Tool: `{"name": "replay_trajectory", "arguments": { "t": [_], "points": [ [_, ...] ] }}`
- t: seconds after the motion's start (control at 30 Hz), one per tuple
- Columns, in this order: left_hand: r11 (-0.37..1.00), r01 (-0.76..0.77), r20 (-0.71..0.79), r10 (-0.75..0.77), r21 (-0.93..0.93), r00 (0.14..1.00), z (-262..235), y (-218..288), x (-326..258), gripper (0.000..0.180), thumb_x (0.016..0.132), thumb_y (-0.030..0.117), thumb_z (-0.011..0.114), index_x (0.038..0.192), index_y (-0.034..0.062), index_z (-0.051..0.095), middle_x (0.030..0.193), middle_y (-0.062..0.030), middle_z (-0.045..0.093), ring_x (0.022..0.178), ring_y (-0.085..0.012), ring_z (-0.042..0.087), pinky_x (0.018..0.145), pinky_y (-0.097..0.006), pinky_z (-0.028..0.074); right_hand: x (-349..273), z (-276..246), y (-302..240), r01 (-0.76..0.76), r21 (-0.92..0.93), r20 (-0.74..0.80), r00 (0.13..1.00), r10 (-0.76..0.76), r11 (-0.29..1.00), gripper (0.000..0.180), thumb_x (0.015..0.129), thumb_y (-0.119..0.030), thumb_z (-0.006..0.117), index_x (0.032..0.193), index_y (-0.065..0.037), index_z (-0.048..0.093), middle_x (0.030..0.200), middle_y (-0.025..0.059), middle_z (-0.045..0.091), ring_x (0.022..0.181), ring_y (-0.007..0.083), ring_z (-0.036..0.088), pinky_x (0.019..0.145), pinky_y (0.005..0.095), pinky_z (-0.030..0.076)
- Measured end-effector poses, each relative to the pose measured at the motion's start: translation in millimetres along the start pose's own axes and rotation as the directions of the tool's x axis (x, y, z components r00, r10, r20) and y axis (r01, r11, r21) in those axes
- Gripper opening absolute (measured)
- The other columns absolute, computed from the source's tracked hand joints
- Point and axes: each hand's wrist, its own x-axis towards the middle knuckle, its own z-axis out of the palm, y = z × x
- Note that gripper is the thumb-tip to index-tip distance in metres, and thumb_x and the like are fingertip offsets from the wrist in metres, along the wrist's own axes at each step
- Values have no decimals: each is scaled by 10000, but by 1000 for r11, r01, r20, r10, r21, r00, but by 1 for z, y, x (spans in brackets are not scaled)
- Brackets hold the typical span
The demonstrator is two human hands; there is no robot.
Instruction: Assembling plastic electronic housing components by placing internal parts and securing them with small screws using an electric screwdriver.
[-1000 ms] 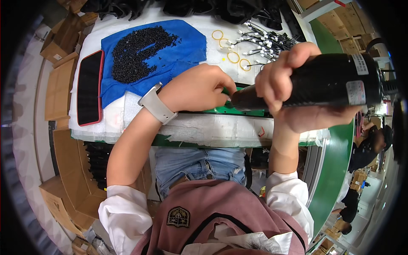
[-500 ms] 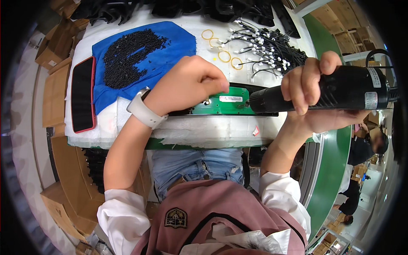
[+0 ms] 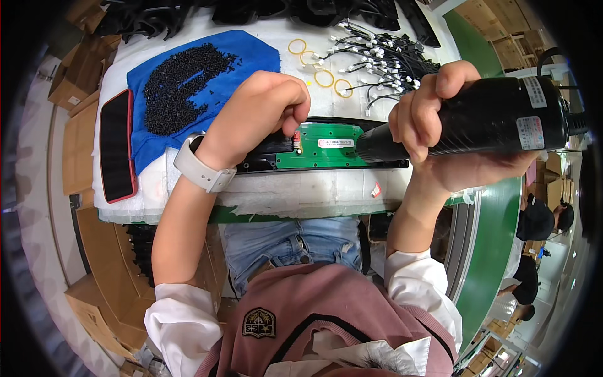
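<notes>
Across the middle of the frame runs your white-padded tabletop, and on it, at centre, lies the long black housing with a green circuit board seated in it. Upper left sits a blue cloth carrying a heap of small black screws; a red-edged phone lies at its left edge. Upper right, a tangle of black cable harnesses with white plugs is spread out, and a few yellow rubber bands lie just beside it.

Your right hand is wrapped tight around a black electric screwdriver, fingers curled over the barrel, its nose down at the right end of the board. Your left hand, smartwatch on the wrist, is bunched over the left end of the board, fingertips pressed together near a small red part; you seem to be pinching something small there, though I cannot tell what it is.

Judging by how things lie, the board is already placed in the housing and fastening is under way. I cannot see which screw holes are filled. The big heap of screws and the untouched cables suggest plenty of work left.
</notes>
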Motion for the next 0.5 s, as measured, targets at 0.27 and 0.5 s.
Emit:
{"name": "replay_trajectory", "arguments": {
  "t": [0.27,0.5],
  "points": [
    [998,1,85,5,-64,996,-5,-2,-1,262,818,180,412,637,43,541,536,14,466,465,-21,301,428,-187,199,-5,14,9,19,-6,22,1000,-19,1000,855,609,-830,482,858,-13,434,551,63,448,366,127,380,371,239,343],
    [813,-396,178,354,428,918,11,-5,2,178,728,133,688,888,54,680,450,37,332,424,-48,293,431,-233,240,-4,-2,-5,50,40,-29,998,-49,998,818,659,-782,472,921,-8,461,539,37,442,350,116,381,363,244,318]
  ]
}}
